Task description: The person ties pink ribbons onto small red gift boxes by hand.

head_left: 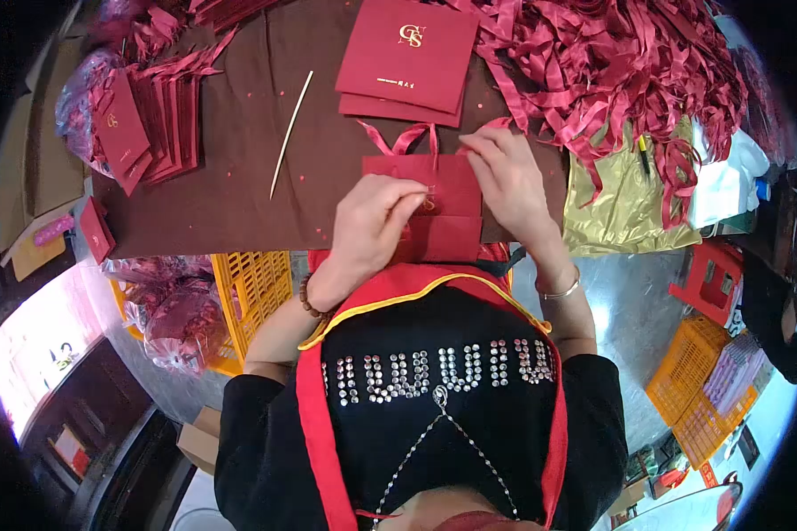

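A small dark-red paper bag (456, 232) with a gold mark lies at the table's front edge, close to my body. A shiny red ribbon (407, 138) loops out beyond its far edge. My left hand (372, 219) is over the left part of the bag, thumb and forefinger pinched together by the gold mark. Whatever is between those fingertips is too small to make out. At the bag's far right corner, my right hand (509, 181) is closed in a pinch on the ribbon, whose end shows behind the fingers.
Flat red bags (407, 57) are stacked just beyond. A heap of red ribbons (611, 66) covers the right side, near a gold plastic sheet (620, 208). A thin pale stick (290, 134) lies left of centre, and a row of finished-looking bags (164, 128) stands farther left.
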`<state>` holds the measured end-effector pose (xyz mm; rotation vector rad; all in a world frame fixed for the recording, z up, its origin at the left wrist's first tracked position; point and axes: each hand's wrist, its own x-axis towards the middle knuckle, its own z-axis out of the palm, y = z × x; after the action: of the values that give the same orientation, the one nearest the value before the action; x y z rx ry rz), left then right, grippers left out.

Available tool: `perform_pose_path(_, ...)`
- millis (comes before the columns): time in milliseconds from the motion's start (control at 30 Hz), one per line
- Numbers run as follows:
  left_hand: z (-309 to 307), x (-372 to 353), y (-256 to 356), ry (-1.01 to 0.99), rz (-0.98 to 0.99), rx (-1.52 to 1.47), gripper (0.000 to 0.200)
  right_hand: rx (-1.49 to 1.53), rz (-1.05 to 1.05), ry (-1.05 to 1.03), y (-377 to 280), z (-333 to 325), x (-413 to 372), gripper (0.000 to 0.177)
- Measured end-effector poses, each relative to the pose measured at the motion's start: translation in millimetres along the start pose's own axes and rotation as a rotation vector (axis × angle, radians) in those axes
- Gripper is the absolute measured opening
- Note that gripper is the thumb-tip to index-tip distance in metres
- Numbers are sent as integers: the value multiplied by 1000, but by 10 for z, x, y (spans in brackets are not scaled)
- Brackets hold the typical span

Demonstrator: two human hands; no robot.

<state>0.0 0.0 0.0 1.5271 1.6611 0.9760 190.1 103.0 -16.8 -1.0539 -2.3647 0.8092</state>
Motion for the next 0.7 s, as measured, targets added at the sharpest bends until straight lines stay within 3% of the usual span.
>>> perform_pose_path(67, 108, 13, -61, 60, 249, 152, 16, -68, 29, -52, 44, 14, 26, 20)
perform_pose_path(167, 146, 41, 30, 82, 288, 363, 11, -14, -15, -55, -35, 6, -11, 21)
perform_pose_path(267, 220, 107, -45, 106, 292, 389, 9, 157, 15, -19, -79, -24, -71, 22)
perform_pose_path(500, 276, 177, -59, 161, 319, 423, 8, 198, 124, -32, -217, -129, -124, 22)
perform_pose_path(600, 285, 172, -59, 141, 298, 410, 8, 115, 64, -39, -180, -149, -115, 20)
perform_pose_path(700, 299, 174, -52, 121, 308, 385, 8, 238, -30, -95, 29, -187, -44, 17)
